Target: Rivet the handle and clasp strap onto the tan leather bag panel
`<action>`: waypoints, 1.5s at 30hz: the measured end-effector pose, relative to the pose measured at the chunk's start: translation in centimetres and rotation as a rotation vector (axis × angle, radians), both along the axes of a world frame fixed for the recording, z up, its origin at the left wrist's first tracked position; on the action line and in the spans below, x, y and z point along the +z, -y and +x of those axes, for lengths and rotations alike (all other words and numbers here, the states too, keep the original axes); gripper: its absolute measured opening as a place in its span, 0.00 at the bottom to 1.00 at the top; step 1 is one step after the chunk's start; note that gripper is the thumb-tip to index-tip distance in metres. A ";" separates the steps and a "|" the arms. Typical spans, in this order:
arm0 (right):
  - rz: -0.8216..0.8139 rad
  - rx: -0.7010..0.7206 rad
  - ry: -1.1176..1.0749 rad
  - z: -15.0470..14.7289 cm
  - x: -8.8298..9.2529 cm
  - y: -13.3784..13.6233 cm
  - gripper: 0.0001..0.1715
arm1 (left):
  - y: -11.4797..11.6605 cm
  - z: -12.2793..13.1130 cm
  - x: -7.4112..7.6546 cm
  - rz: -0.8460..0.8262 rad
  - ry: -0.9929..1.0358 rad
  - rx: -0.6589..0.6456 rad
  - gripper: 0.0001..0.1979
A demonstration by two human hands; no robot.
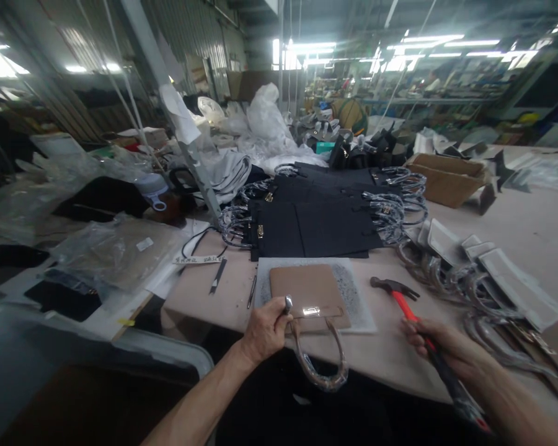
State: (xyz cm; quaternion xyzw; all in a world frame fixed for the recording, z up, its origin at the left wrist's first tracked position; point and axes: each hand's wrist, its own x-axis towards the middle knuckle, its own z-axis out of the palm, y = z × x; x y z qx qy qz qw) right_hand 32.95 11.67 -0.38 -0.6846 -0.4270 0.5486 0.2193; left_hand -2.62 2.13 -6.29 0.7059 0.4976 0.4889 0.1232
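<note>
A tan handbag (309,291) lies flat on a grey speckled pad (353,291) at the table's near edge, its plastic-wrapped handle (323,371) hanging over the edge. My left hand (265,331) is closed around a small metal tool (287,305) held upright against the bag's near left corner, beside the shiny clasp (311,311). My right hand (439,347) grips the handle of a hammer (395,288) with a red neck and dark head, which points up and left, just right of the pad.
Stacks of black bags (325,226) with wrapped handles lie behind the pad. Grey bags (502,272) fan out on the right. A cardboard box (446,179) stands further back. Clear plastic bags (111,248) and small tools (218,275) lie on the left.
</note>
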 end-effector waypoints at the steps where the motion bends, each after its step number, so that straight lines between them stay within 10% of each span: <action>1: -0.029 -0.040 -0.144 -0.7 1.1 0.4 0.08 | 0.0 0.0 0.1 -0.002 0.004 0.006 0.07; 6: 0.364 -0.009 -0.221 -6.3 7.7 4.6 0.18 | 0.0 0.1 0.0 -0.015 0.010 0.011 0.08; 10: 0.995 0.445 0.273 -10.1 10.9 7.0 0.20 | 0.0 0.1 -0.4 -0.014 -0.024 0.031 0.08; 14: 1.195 0.914 0.618 -11.8 12.7 7.4 0.17 | -0.1 0.1 -0.8 0.003 -0.042 0.054 0.07; 19: 1.421 0.487 0.471 -12.4 15.7 8.3 0.13 | 0.0 0.1 -0.7 0.005 0.002 0.033 0.09; 21: 1.428 0.430 0.431 -12.4 15.0 8.7 0.12 | 0.0 0.2 -0.6 0.001 0.001 0.036 0.08; 26: 0.956 0.880 0.611 -11.0 11.3 7.6 0.15 | -0.2 0.2 -0.5 0.007 -0.021 0.046 0.08; 35: 0.279 0.264 0.446 -4.3 3.3 1.3 0.15 | -0.1 -0.1 -1.0 -0.022 -0.015 0.022 0.08; 40: 0.400 0.187 0.645 -2.1 -0.4 0.4 0.08 | 0.0 -0.1 -1.2 0.004 -0.058 0.042 0.09; 45: 0.691 0.289 0.653 -6.5 -1.1 3.1 0.16 | 0.2 -0.1 -1.0 0.020 -0.087 0.062 0.09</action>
